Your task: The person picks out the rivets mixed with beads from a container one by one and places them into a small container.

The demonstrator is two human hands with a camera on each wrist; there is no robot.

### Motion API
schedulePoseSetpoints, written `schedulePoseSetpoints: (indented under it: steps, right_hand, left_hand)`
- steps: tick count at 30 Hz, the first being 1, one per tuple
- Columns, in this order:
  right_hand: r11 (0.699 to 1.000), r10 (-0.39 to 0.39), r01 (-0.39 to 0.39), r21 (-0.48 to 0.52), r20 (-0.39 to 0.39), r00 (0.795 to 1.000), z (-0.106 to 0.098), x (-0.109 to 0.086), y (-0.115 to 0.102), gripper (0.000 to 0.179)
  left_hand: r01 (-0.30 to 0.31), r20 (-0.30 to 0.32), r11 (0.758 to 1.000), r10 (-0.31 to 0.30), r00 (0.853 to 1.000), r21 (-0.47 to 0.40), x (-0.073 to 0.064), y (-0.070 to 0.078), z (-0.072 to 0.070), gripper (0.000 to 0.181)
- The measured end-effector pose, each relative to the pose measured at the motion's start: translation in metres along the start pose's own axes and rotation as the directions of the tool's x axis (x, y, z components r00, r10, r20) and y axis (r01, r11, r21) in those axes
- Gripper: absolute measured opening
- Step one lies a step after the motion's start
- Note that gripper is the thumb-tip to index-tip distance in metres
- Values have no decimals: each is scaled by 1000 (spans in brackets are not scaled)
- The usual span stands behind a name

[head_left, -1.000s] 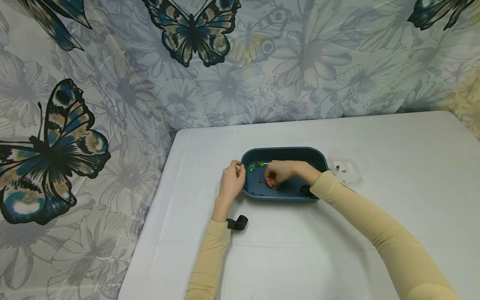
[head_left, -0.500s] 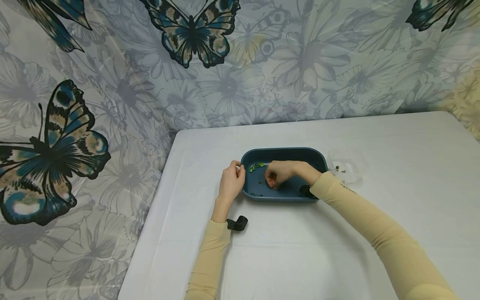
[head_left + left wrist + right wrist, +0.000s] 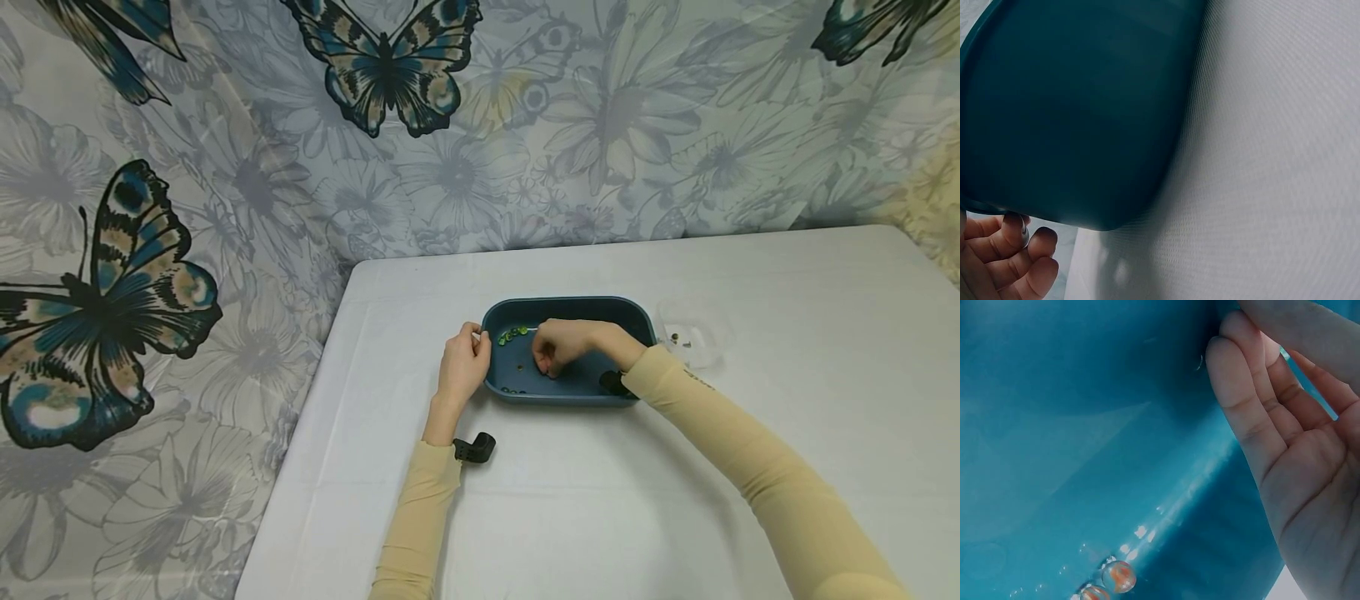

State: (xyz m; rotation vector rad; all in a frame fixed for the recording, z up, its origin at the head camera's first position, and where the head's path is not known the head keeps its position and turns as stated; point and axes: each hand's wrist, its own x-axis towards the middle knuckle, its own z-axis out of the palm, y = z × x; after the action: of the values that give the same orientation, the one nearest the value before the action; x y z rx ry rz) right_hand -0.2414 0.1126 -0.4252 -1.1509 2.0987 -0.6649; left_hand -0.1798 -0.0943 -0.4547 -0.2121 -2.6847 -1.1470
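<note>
My left hand (image 3: 462, 362) holds the left end of a blue oblong tray (image 3: 570, 401); in the left wrist view its fingertips (image 3: 1013, 228) are at the rim. Inside the tray, my right hand (image 3: 564, 343) reaches down with fingers curled and fingertips together near the floor. What lies between them is hidden, so I cannot tell whether it holds something. Several green glass marbles (image 3: 513, 334) lie in a row by the far left corner. More small ones (image 3: 513, 390) sit along the near wall, and a brownish one (image 3: 520, 367) lies between. Marbles with orange swirls (image 3: 1119, 577) show in the right wrist view.
A clear plastic container (image 3: 701, 346) with a few small dark bits stands right of the tray. White cloth covers the table (image 3: 555, 500). A butterfly-patterned curtain (image 3: 457, 175) hangs behind and to the left.
My right hand has shifted very slightly to the right inside the tray. The left hand stays at the tray's left end, and the marbles lie where they were.
</note>
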Motion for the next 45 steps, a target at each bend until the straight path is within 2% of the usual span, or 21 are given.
schedulePoseSetpoints:
  steps: [31, 45]
  right_hand:
    - [999, -45, 48, 18, -137, 990, -22, -28, -3, 5]
    - [997, -29, 44, 70, -200, 979, -33, -48, -1, 5]
  left_hand:
    - [-2, 6, 1000, 2, 1000, -9, 0, -1, 0, 21]
    - [9, 11, 1000, -9, 1000, -12, 0, 0, 0, 21]
